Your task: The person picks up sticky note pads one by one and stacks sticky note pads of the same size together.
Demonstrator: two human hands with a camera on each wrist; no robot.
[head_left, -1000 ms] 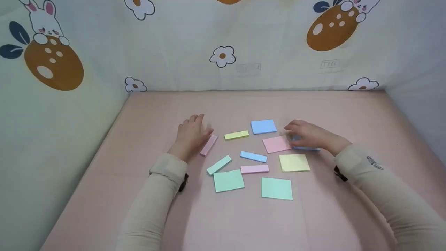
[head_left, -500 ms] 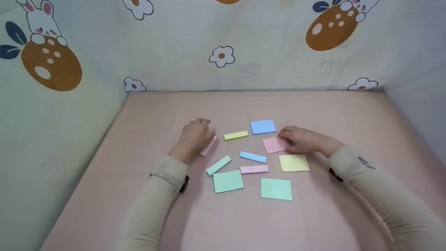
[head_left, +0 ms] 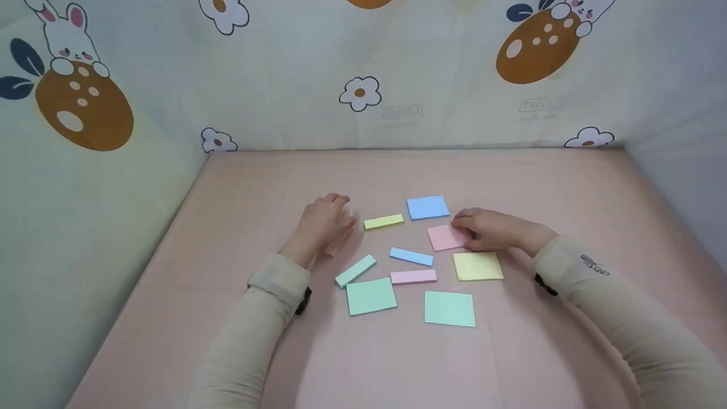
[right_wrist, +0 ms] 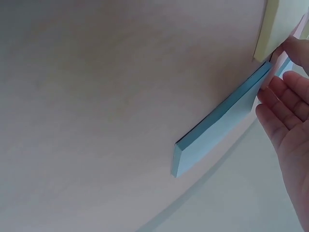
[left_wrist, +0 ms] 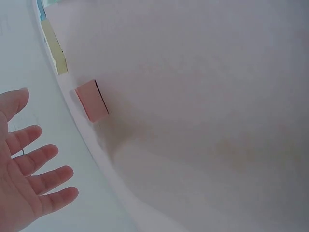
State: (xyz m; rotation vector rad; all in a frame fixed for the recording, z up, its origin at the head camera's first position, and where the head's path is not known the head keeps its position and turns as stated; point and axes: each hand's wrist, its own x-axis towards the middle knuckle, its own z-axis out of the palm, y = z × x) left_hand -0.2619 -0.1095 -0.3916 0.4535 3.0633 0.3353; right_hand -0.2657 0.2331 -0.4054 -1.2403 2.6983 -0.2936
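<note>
printed wall point(head_left: 284, 74) behind, pink table point(head_left: 409, 369) below, sticky pads and strips scattered mid-table. left hand point(head_left: 322, 225): fingers spread in its wrist view, holding nothing, apart from the near-left pink strip point(left_wrist: 91, 100). against a second ago it has shifted a little rightward and covers more of that strip in the head view. right hand point(head_left: 502, 230): was over the side blue pad point(right_wrist: 212, 130); now moved left onto the pink pad point(head_left: 443, 237), pinching its right edge between thumb and fingers. judgement: work on this side has passed from blue to pink; cannot tell if the pink edge is lifted. yellow pad point(head_left: 478, 266) lies just nearer than the pink one; far blue pad point(head_left: 427, 208) and yellow strip point(head_left: 384, 222) beyond. blue strip point(head_left: 411, 257) sits mid-layout. green strip point(head_left: 355, 271) by left green pad point(head_left: 371, 296). none of these appear displaced.
</note>
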